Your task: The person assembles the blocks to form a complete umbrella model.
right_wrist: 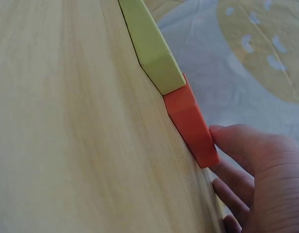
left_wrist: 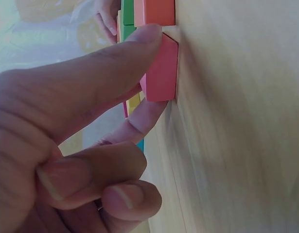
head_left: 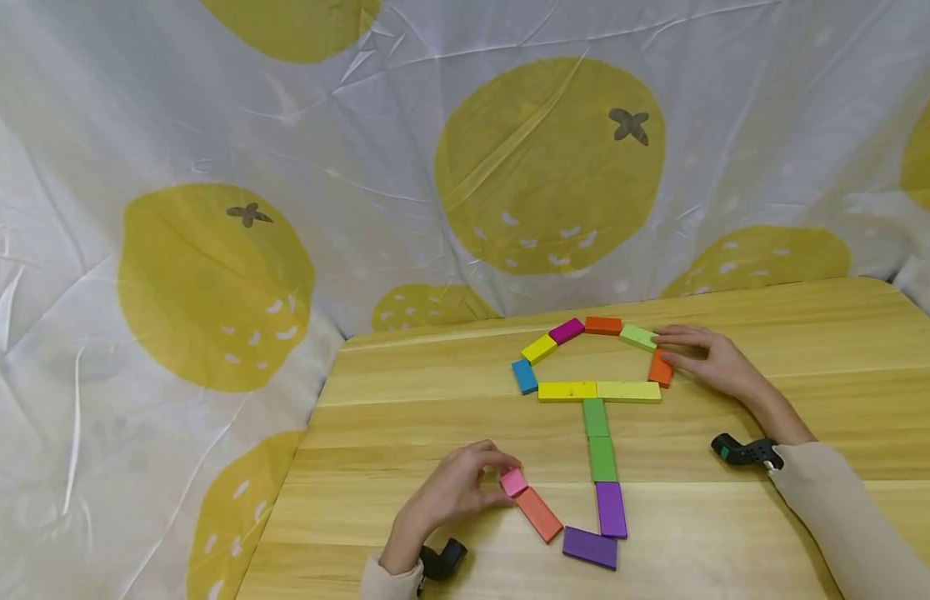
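Note:
My left hand (head_left: pixel 453 490) pinches a small pink block (head_left: pixel 513 482) between thumb and forefinger. The block stands on the table at the upper end of a coral block (head_left: pixel 538 514); the left wrist view shows its pink side (left_wrist: pixel 161 70) under the thumb. At the far right of the layout, my right hand (head_left: pixel 708 358) has its thumb against an orange block (head_left: pixel 661 369). Its outstretched forefinger reaches the end of a light green block (head_left: pixel 638 337). In the right wrist view, the orange block (right_wrist: pixel 190 121) touches a pale yellow-green block (right_wrist: pixel 151 46).
Yellow (head_left: pixel 567 391) and pale yellow-green (head_left: pixel 628 392) blocks form a bar, closed above by an arc of coloured blocks. Green blocks (head_left: pixel 596 417) run down from it to purple ones (head_left: pixel 590 547). A lemon-print cloth (head_left: pixel 375 208) hangs behind the wooden table (head_left: pixel 405 400).

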Demonstrator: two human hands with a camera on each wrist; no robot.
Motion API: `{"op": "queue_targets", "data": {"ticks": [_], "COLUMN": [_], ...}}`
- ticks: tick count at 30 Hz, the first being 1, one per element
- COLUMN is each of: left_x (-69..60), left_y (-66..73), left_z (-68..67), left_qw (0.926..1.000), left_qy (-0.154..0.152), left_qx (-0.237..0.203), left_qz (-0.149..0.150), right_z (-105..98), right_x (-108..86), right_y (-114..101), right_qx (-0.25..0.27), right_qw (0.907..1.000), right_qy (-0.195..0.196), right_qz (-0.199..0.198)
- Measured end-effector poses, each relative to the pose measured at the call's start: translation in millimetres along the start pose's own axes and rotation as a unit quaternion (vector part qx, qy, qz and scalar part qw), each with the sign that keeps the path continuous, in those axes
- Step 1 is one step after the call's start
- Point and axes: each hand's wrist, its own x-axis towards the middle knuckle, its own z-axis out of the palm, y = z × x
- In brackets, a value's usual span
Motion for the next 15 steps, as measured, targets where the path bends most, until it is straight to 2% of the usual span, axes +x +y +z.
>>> {"op": "queue_targets", "data": {"ticks": [3, 8, 12, 15], "left_x": [0.6, 5.9, 14.8, 23.6], "left_y": [-3.9, -12.7, -16.3, -17.9], "left_z": [-3.3, -11.7, -23.6, -35.7], "left_qw": [0.9998, 0.9978, 0.9944, 0.9897], "left_qy": [0.004, 0.032, 0.082, 0.127], "left_qx": [-0.014, -0.045, -0.035, -0.033], "left_qz": [-0.01, -0.037, -0.057, -0.058], "right_z": [0, -4, -15, -26], "right_x": [1.0, -0.1, -3.7, -8.0], "right_y": [0, -2, -8, -20], "right_qx": [0.002, 0.008, 0.007, -0.017], "right_qw": [1.0, 0.9992, 0.9969, 0.9949], "right_qy": [-0.003, -0.015, -0.049, -0.076], "right_qz": [0.0, 0.035, 0.062, 0.064]}}
